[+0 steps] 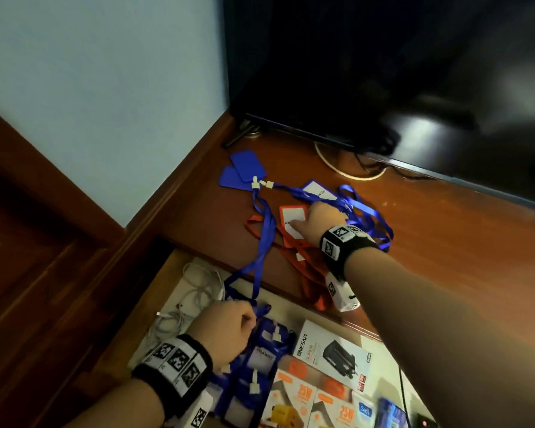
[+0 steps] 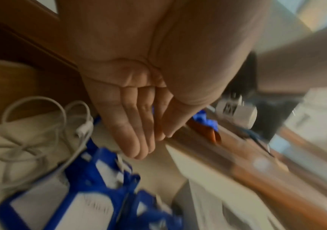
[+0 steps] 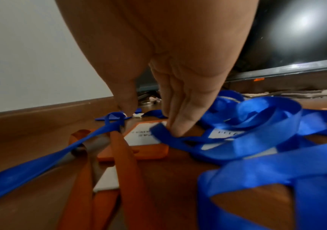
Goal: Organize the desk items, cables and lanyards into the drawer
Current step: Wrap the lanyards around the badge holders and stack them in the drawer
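On the wooden desk [image 1: 430,242] lie tangled blue lanyards [image 1: 368,214] and an orange badge holder [image 1: 286,214] with orange straps [image 1: 309,273]. My right hand [image 1: 303,217] rests on that orange badge holder [image 3: 145,149]. Its straight fingers [image 3: 178,121] press on a blue strap [image 3: 257,118], with the thumb set down apart from them. One blue strap [image 1: 264,239] runs from two blue badge holders [image 1: 244,168] down over the desk edge. My left hand [image 1: 244,319] pinches that strap over the open drawer [image 1: 167,273], thumb against the fingers [image 2: 135,140].
The drawer holds blue badge holders [image 1: 260,359], coiled white cables [image 1: 195,291] and several charger boxes [image 1: 331,350]. A dark television [image 1: 383,72] stands at the back of the desk with a white cable [image 1: 349,174] under it. A wall closes the left side.
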Demonstrator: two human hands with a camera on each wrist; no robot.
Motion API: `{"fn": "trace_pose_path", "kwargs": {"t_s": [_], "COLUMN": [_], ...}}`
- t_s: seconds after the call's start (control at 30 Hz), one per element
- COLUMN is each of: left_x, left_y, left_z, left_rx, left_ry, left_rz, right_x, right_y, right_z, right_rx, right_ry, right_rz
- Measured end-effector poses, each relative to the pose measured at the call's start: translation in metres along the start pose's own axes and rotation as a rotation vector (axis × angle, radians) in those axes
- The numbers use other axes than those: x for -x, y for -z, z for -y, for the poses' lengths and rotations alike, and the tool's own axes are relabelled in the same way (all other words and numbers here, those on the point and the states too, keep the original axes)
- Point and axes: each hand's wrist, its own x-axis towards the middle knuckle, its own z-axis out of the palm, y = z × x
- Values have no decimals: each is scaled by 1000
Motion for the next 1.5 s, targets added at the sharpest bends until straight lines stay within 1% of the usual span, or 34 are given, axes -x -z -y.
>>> {"fn": "trace_pose_path", "kwargs": {"t_s": [0.1, 0.2, 0.33, 0.4, 0.47, 0.6, 0.67, 0.77, 0.87, 0.97, 1.07, 1.13, 1.17, 1.2, 1.23, 1.3, 1.37, 1.43, 1.5], "left_x": [6, 6, 5, 3, -1, -12, -21, -32, -33, -27, -15, -5, -1, 4, 10, 21, 37, 56, 75], "left_y": [31, 56, 81, 88, 94, 115, 129, 153, 175, 195, 208, 216, 220, 226, 232, 247, 263, 281, 298], "left_z": [8, 12, 9, 6, 1, -22, -40, -78, -124, -168, -202, -218, -223, -227, -231, -236, -242, -252, -266], "left_rx": [164, 289, 345, 363, 375, 434, 483, 499, 420, 440, 493, 591, 634, 629, 573, 417, 279, 180, 95], "left_ry": [31, 42, 6, -4, -36, -138, -216, -377, -531, -633, -677, -692, -700, -714, -734, -806, -891, -945, -1009], "left_rz": [-70, -156, -254, -272, -283, -303, -297, -276, -264, -203, -186, -176, -176, -204, -257, -360, -403, -411, -439], "right_x": [-11, -16, -14, -10, -2, 28, 49, 90, 132, 164, 192, 209, 216, 224, 231, 242, 250, 254, 257], "right_y": [-6, -11, -8, -2, 10, 54, 83, 127, 167, 202, 234, 252, 260, 267, 272, 278, 279, 277, 271], "right_z": [13, 15, 11, 12, 14, 18, 17, 15, 14, 7, -3, -14, -21, -28, -36, -50, -60, -65, -62], "right_rx": [44, -96, -150, -192, -280, -523, -675, -908, -1028, -1154, -1328, -1366, -1348, -1335, -1336, -1388, -1399, -1315, -1171], "right_ry": [-102, -204, -236, -235, -208, -109, -38, 102, 217, 232, 251, 237, 230, 229, 230, 250, 272, 262, 244], "right_rz": [14, 33, 76, 53, -16, -317, -429, -504, -584, -712, -793, -873, -912, -939, -955, -963, -969, -984, -995]}}
